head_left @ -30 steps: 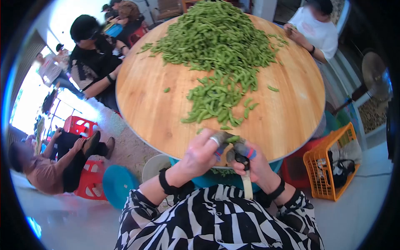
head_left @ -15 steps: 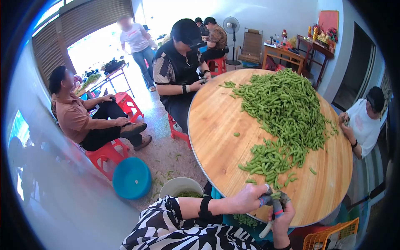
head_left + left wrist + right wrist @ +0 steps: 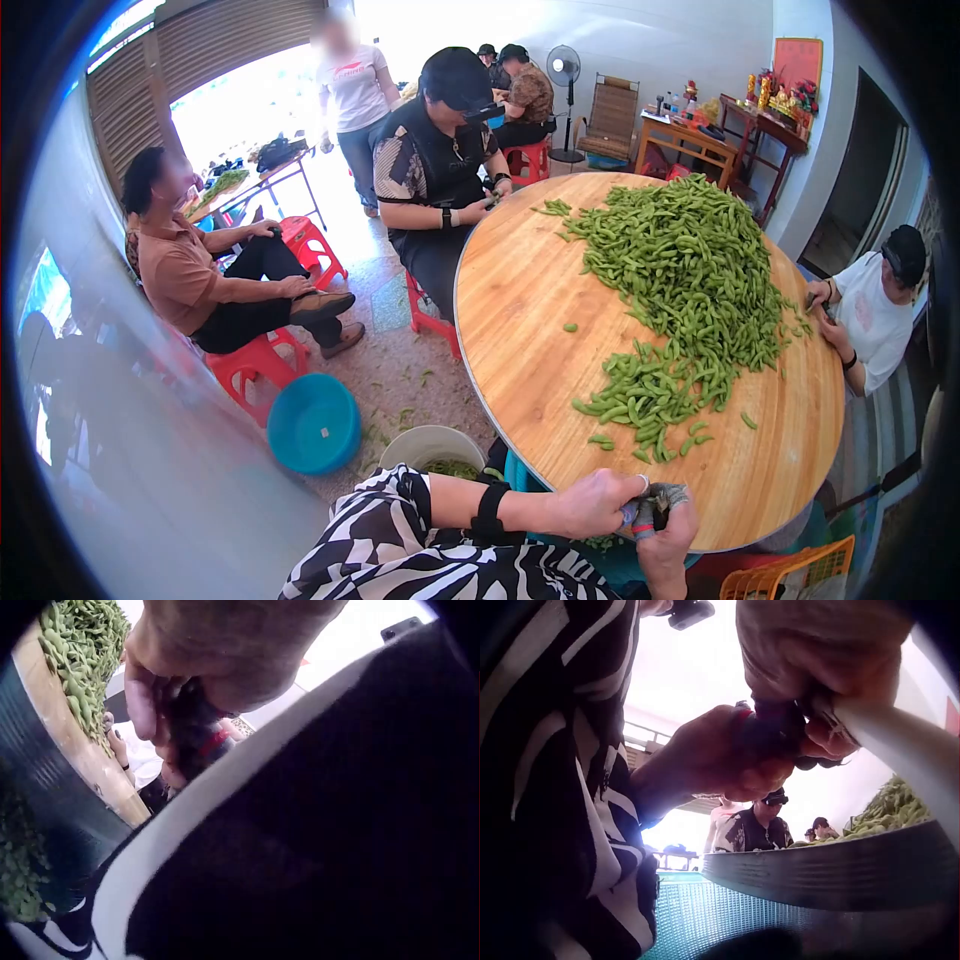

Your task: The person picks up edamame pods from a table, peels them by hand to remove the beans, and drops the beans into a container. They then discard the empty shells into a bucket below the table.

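The left hand (image 3: 592, 503) and right hand (image 3: 672, 535) meet over the round table's near edge, fingers curled and fingertips together. Grey wrapping with coloured bands covers several fingers. The right hand grips a tool with a long pale handle (image 3: 900, 735); its working end is hidden among the fingers. Between the fingertips the left hand pinches what looks like a green soybean pod, mostly covered. In the left wrist view the left hand (image 3: 217, 645) has its fingers bent inward. Just beyond the hands lies a heap of green soybean pods (image 3: 680, 270), with loose pods at its near end.
Below the wooden table (image 3: 530, 350) is a turquoise basket (image 3: 727, 907) close to the lap. A whitish bucket (image 3: 425, 440) with green scraps and a blue basin (image 3: 315, 425) stand on the left. Several people sit around; an orange crate (image 3: 790, 575) is at lower right.
The head view has swung left and up, showing more of the room. The hands stay together at the table edge; the pod seen between them earlier is now mostly covered. The standing person has come closer.
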The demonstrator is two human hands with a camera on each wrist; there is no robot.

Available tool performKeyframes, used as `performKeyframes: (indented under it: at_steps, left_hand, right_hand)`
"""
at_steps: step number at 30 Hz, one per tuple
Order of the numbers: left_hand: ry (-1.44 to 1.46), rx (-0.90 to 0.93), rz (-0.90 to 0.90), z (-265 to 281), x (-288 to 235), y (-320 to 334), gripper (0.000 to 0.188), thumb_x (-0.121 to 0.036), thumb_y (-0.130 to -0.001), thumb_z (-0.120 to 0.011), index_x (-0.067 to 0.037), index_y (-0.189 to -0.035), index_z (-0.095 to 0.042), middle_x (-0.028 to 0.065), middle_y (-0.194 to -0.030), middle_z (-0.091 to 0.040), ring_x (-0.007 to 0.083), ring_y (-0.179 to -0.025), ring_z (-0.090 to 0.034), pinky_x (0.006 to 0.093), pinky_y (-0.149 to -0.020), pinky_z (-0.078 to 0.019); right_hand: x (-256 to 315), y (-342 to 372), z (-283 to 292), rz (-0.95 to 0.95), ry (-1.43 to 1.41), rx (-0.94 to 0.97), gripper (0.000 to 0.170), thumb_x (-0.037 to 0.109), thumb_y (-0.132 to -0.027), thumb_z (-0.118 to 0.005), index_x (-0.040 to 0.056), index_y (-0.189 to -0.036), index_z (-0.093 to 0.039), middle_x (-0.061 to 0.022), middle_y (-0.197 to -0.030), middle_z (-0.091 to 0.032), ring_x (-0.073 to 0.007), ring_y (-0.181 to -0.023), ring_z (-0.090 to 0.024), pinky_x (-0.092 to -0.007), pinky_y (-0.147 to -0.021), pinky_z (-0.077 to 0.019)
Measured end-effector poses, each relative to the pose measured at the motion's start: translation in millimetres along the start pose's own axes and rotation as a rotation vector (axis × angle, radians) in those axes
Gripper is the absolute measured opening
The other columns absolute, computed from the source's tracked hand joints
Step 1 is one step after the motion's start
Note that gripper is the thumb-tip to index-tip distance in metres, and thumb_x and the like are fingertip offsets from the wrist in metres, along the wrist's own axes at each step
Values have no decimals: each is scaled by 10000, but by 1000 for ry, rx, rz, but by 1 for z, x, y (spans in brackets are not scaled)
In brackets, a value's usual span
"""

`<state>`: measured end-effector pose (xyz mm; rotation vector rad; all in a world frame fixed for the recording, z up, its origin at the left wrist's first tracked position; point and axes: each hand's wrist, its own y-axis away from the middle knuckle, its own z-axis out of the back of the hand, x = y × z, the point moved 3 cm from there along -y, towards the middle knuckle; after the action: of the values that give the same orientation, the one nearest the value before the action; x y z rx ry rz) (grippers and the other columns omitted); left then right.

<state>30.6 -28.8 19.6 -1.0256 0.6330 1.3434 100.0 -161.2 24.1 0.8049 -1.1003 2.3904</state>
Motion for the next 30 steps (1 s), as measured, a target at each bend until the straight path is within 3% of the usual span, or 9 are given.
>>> performKeyframes:
  at_steps: [7, 11, 14, 17, 19, 21, 24, 27, 30]
  left_hand:
    - [-101, 120, -10, -6, 1, 6, 187, 2, -708, -569, -7, -873, -481, 231, -685, -549, 454, -680, -551, 487, -562, -430]
    - [-137, 130, -143, -7, -8, 12, 190, 3, -663, -557, -4, -834, -473, 215, -683, -550, 427, -667, -561, 469, -565, -453]
    - [-135, 204, -178, -9, -16, 14, 217, 28, -625, -567, -14, -821, -486, 172, -671, -516, 389, -645, -551, 452, -558, -449]
    - [-67, 408, -167, 2, -24, 22, 217, 20, -636, -589, -4, -835, -506, 162, -684, -523, 380, -646, -557, 445, -562, -451]
    - [-26, 539, -188, 10, -18, 21, 215, 11, -650, -605, 2, -849, -523, 160, -699, -532, 374, -646, -562, 437, -566, -454]
    - [-137, 155, -85, 25, -4, 17, 224, 22, -682, -620, 11, -896, -553, 163, -764, -559, 355, -677, -569, 407, -589, -466]
    - [-185, 71, -150, 24, 11, -3, 239, 50, -700, -623, 8, -930, -573, 164, -827, -573, 341, -744, -570, 382, -646, -473]
    - [-70, 191, -265, -15, 14, -2, 249, 60, -711, -643, 13, -951, -598, 150, -938, -600, 304, -890, -590, 357, -756, -483]
    - [-123, 258, -337, -27, 20, 8, 358, 101, -611, -596, 7, -956, -574, 153, -917, -559, 340, -886, -540, 400, -738, -457]
  right_hand:
    - [-2, 5, -1, -153, -3, 56, 252, -23, -660, -633, -17, -890, -529, -179, -788, -521, -340, -662, -537, -383, -586, -440]
    - [-6, 16, -1, -65, 18, 107, 276, -26, -648, -587, -13, -915, -519, -197, -766, -535, -409, -697, -540, -430, -600, -448]
    - [-9, 25, 9, -247, 4, 191, 294, -31, -637, -583, -15, -925, -526, -194, -767, -545, -404, -705, -557, -434, -607, -458]
    - [-5, 33, 24, -227, -128, 220, 215, -40, -693, -559, -14, -905, -531, -155, -761, -573, -306, -667, -570, -358, -613, -463]
    - [-18, 39, 30, -520, -195, 247, 210, -65, -708, -534, -21, -913, -529, -123, -778, -607, -205, -695, -607, -301, -645, -484]
    - [-15, 41, 37, -554, -407, 238, 197, -76, -720, -533, -27, -910, -525, -94, -776, -620, -136, -710, -600, -261, -664, -487]
    - [-15, 41, 36, -478, -634, 313, 253, -31, -730, -592, -8, -983, -581, -132, -793, -624, -218, -688, -624, -275, -647, -481]
    - [-4, 37, 35, -150, -585, 437, 285, -27, -731, -618, 7, -1013, -600, -119, -856, -630, -230, -734, -617, -278, -693, -480]
    - [-2, 38, 31, -165, -543, 580, 279, -17, -724, -641, 17, -999, -610, -131, -884, -624, -245, -769, -623, -292, -696, -477]
